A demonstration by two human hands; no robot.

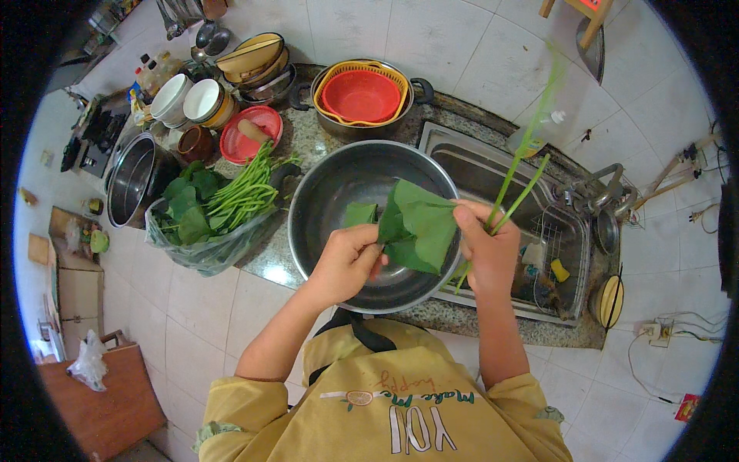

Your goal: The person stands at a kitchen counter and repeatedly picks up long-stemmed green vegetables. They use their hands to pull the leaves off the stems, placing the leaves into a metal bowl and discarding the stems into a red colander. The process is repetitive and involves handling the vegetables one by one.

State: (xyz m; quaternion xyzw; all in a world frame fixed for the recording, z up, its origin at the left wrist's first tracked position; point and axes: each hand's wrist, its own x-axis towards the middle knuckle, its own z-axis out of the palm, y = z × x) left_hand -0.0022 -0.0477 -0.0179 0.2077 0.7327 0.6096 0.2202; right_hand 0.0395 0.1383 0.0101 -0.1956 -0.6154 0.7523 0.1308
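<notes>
While both hands meet just above the middle of the frame, the left hand (350,258) has its grip pinched shut on the edge of a big green leaf (419,231), and the right hand (486,250) is closed around the long green stems (517,181) that rise from it toward the upper right. Held this way, the leaf hangs right over the large steel bowl (323,192), so whatever comes away drops inside; one small leaf piece (360,213) already lies on the bowl's inner wall.

At centre left, a clear plastic bag (204,250) of more greens (231,196) lies open on the table (304,142), touching the bowl's left rim, within easy reach of the left hand. Right of the bowl is the sink (493,173), its near edge close beside the right wrist.

Room is tight toward the top of the frame: a pot holding an orange and a red basket (362,94), a red plate (254,131), stacked bowls (258,61) and white cups (185,98) crowd the back of the table, and a second steel pot (131,181) stands at the far left. The open space lies toward the bottom, where the table's front edge runs just under the bowl and the tiled floor (200,308) is bare on the lower left.
</notes>
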